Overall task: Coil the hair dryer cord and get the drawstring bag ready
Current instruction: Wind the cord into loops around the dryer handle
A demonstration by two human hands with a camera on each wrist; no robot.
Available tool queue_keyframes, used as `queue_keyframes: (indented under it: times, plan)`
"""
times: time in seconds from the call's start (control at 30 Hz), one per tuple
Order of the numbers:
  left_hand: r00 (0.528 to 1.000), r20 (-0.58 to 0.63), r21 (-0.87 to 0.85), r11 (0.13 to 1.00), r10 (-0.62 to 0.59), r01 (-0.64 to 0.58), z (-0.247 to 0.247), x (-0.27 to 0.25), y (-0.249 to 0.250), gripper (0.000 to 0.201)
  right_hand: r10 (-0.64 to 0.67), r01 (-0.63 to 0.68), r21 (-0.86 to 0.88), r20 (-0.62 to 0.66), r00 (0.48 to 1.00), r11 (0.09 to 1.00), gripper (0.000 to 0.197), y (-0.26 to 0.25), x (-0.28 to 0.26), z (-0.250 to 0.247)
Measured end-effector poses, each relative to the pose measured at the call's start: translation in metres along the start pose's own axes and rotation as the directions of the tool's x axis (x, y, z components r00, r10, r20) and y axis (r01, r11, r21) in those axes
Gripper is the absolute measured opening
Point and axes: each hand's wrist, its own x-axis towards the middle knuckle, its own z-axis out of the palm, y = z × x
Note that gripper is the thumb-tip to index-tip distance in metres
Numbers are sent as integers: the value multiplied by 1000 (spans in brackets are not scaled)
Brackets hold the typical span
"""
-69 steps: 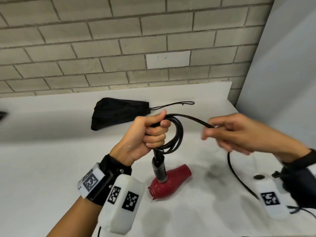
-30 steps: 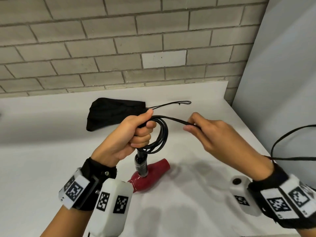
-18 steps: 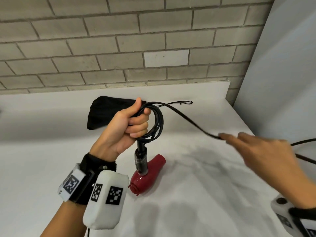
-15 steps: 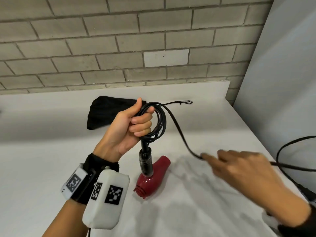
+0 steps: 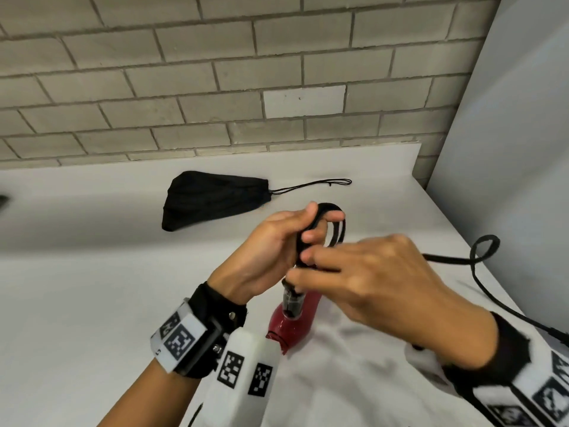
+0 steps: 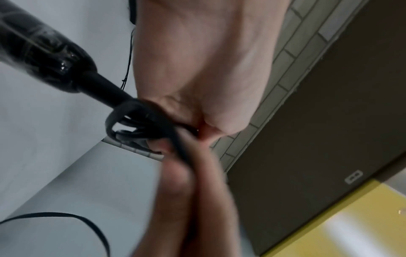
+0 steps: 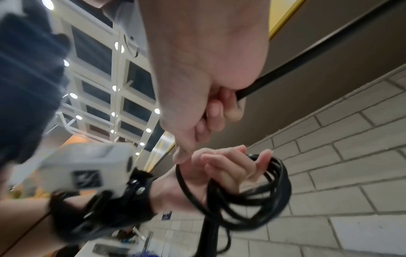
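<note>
My left hand (image 5: 308,238) grips a coil of the black cord (image 5: 337,229) above the white table (image 5: 92,288), fingers curled round the loops. Below that fist the red hair dryer (image 5: 292,325) points down at the table, black handle (image 5: 292,300) uppermost. Just right of it, my right hand (image 5: 320,266) pinches the cord. The free cord (image 5: 480,251) runs off to the right in a small loop. The right wrist view shows my right hand (image 7: 222,107) curled on the cord and the coil (image 7: 263,200) in the left hand (image 7: 230,165). A black drawstring bag (image 5: 212,198) lies closed at the back.
A grey brick wall (image 5: 215,87) runs behind the table and a pale panel (image 5: 508,180) stands along its right edge. The bag's drawstring (image 5: 311,184) trails right towards that corner. Loose cord (image 5: 523,318) hangs past the right edge.
My right hand slid out to the right along the cord, then came back to the left hand with another length. The left hand kept hold of the coil and shifted right with the dryer.
</note>
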Motion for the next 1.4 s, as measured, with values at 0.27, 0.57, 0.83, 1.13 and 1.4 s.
queue_keyframes:
  times: [0.27, 0.57, 0.83, 1.13, 1.4]
  plan:
    - [993, 119, 101, 994, 25, -37, 2, -1, -3, 48, 374, -335, 307, -78, 924, 891, 34, 33, 20, -23]
    - [992, 125, 230, 973, -25, -5, -5, -11, 5, 45, 365, -354, 144, -56, 930, 924, 51, 81, -5, -8]
    - [998, 58, 206, 979, -3, -9, -25, -21, 10, 42, 658, -645, 133, -136, 740, 753, 77, 172, -103, 20]
    - [995, 97, -5, 1000, -24, 25, -30, -16, 12, 37, 772, -784, 52, 144, 619, 619, 56, 168, -126, 17]
    - [995, 98, 8, 1000, -10, 9, -20, -10, 8, 36, 439, -462, 682, 225, 870, 566, 35, 66, -54, 18]
